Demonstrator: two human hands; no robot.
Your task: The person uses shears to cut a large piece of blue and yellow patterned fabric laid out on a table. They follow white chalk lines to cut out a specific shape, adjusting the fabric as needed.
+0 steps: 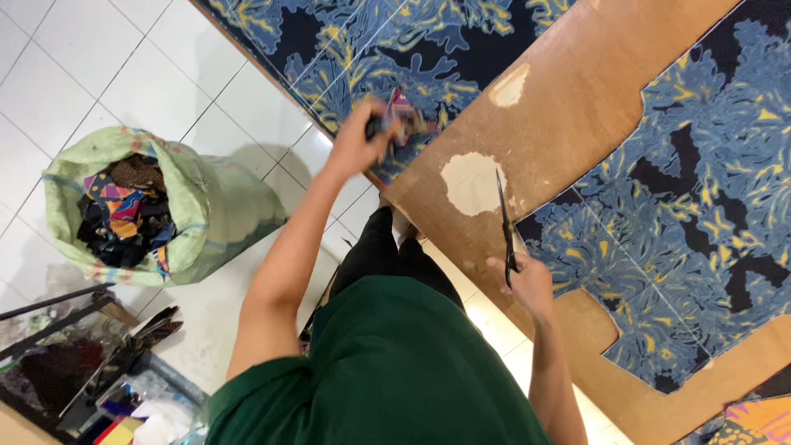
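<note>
The left hand (358,140) was closed tight around a bunch of cloth scraps (402,115), held up over the edge of the counter (568,91). A green sack (218,206) full of scraps sat on the floor, off to the left and nearer this hand. The right hand (527,280) gripped black scissors (504,222), blades pointing away across the brown board (577,124) and blue cloth (700,165).

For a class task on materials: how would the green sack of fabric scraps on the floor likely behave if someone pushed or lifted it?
The sack would probably sag rather than hold shape: its sides look soft and creased. It seems light for its size, since it is stuffed with cloth scraps. It lies tilted with its mouth open, so a push might spill some scraps.
</note>
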